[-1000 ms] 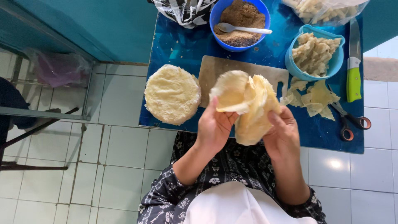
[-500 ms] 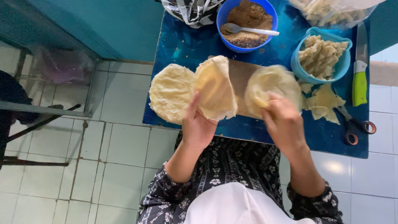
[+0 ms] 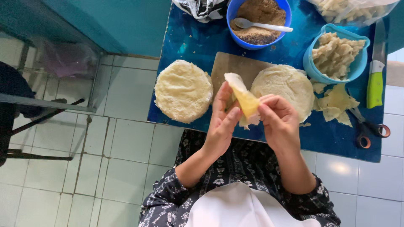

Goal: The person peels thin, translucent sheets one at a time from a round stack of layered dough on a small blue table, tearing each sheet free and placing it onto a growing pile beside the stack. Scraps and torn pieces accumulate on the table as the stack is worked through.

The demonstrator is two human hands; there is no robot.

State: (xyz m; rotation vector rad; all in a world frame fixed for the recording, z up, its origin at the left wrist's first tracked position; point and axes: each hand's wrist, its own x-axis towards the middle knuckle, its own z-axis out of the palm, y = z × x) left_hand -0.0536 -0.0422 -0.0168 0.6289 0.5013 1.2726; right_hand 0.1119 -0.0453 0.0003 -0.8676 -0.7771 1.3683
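A folded yellowish wrapper sheet (image 3: 244, 101) sits above the table's near edge, pinched between the left hand (image 3: 221, 122) and right hand (image 3: 280, 122). One round wrapper (image 3: 286, 86) lies spread on the wooden cutting board (image 3: 233, 67); a wrapper stack (image 3: 183, 91) waits beside it, seemingly unused. The blue table (image 3: 189, 38) stands on white floor tiles (image 3: 126, 138).

Even, soft daylight fills the overhead view, bright across the blue counter (image 3: 189, 42) and the pale floor tiles (image 3: 126, 147), which carry a mild sheen. Shadows are faint. Focus is sharp at centre; straight lines bow slightly near the frame's edges.
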